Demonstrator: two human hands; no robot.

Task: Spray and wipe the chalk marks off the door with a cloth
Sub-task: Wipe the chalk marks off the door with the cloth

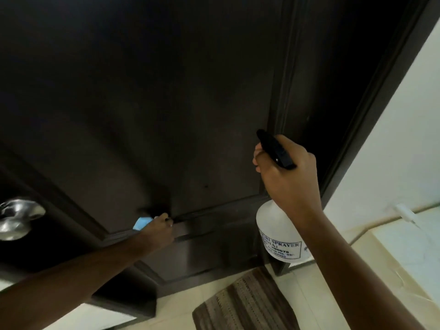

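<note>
Far left of the door (166,91): round metal knob (17,217), blurred, untouched.

Low on the door, left of centre: left hand (159,228) closed round a blue cloth (142,222), only a corner of it showing past the fingers. Pressed against the door where the panel's lower moulding runs, probably to rub in the groove, where chalk would lodge. Arm stretched out full, for reach and pressure.

Centre of the door: dark brown panel, matt, framed by raised moulding. No chalk marks discernible in this light; unable to confirm whether any remain. No visible wet sheen either.

Right of the door's centre, just off its surface: right hand (288,177) wrapped tight round the neck of a spray bottle (276,234), fingertips forward at the trigger; whether squeezed, cannot tell. Black spray head aimed up and in at the panel; translucent white body hanging below the hand, label facing out. Held upright and close, presumably to keep the spray ready while wiping and to keep mist on the door.

At the door's right edge: dark frame, then plain white wall (392,139).

At the foot of the door: pale tiled floor (333,294) and a brown striped mat (245,303), just beside the threshold. Possible drip zone; watch for slippery tile.
</note>
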